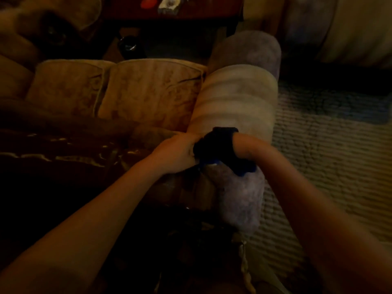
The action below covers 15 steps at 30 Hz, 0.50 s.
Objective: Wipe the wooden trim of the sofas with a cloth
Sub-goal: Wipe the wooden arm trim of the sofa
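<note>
A dark cloth (220,147) lies bunched on the near end of the sofa's rolled armrest (235,102). My left hand (176,153) grips the cloth's left edge with curled fingers. My right hand (237,145) is buried in the cloth; only the wrist shows, bent down over the armrest. The cloth covers its fingers, which seem to clutch it. The armrest's grey front face (241,198) drops below the cloth. In this dim light I cannot make out the wooden trim.
Two beige patterned seat cushions (148,92) lie left of the armrest. A dark patterned fabric (63,155) covers the near left. A ribbed rug (328,155) spreads to the right. A dark wooden table (191,11) with small objects stands at the back.
</note>
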Each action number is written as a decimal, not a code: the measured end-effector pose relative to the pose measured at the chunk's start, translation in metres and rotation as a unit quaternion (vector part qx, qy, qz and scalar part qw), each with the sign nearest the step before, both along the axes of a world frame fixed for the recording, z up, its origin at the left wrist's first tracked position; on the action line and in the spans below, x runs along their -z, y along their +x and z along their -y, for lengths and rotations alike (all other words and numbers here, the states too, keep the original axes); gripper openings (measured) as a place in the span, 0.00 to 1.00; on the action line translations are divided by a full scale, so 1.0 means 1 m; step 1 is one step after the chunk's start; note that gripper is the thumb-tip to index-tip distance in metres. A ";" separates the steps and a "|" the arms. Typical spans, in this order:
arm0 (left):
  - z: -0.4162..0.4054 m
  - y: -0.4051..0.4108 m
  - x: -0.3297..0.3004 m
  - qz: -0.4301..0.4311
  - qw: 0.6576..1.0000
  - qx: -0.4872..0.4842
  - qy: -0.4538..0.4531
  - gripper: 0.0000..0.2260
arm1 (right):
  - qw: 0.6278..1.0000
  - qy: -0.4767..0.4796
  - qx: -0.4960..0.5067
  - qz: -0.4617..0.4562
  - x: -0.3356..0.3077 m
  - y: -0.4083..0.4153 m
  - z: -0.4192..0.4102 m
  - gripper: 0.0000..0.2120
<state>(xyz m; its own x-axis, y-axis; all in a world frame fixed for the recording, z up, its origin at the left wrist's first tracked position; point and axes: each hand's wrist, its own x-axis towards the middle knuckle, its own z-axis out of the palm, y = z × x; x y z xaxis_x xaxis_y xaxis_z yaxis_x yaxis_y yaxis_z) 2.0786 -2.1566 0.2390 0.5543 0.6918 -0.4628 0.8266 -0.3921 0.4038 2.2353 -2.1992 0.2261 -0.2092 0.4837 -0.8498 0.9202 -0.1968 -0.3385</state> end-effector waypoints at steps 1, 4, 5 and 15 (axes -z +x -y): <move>-0.002 -0.001 -0.007 0.037 0.999 -0.029 -0.026 0.18 | 0.993 0.043 0.111 -0.022 -0.012 0.014 -0.003 0.17; -0.003 0.001 -0.029 0.098 0.988 -0.114 -0.023 0.04 | 0.962 0.166 0.198 -0.085 -0.026 0.042 0.006 0.16; -0.001 0.004 -0.037 0.116 0.983 -0.143 -0.017 0.03 | 0.952 0.170 0.219 -0.128 -0.029 0.047 0.015 0.15; 0.015 0.047 -0.057 0.228 0.931 -0.269 -0.093 0.08 | 0.709 0.138 0.579 -0.378 0.003 0.025 0.058 0.15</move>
